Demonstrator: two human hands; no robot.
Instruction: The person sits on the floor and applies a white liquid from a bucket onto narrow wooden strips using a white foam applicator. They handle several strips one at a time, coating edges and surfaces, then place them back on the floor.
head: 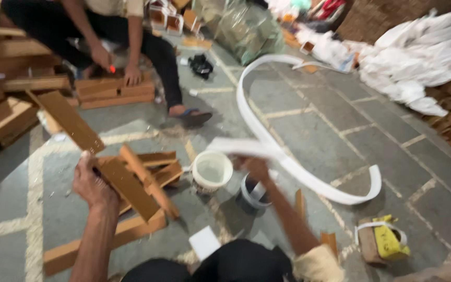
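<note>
The person sits low on the stone floor (340,130), and the left hand (92,183) is raised with its fingers wrapped around a flat wooden board (71,121) that slants up and away to the left, its lower end running down past the palm over a loose heap of wooden pieces (150,177). The right hand (254,166) is blurred; it seems to be closed on one end of a long white strip (267,130), though I can't make out the fingers clearly. From that hand the strip sweeps up in a wide loop toward the far side of the floor, curves back down and ends curled to the right, lying on the slabs. Just below the right hand stand a white plastic tub (212,170) and, touching or almost touching it, a darker roll of tape (254,193). A small white block (203,242) lies near the person's knee, and a yellow-and-brown packet (384,241) sits off to the right. Across the floor another person (126,42) crouches with both hands on a stack of boards (115,91). White sheeting (418,57) is heaped at the far right.
</note>
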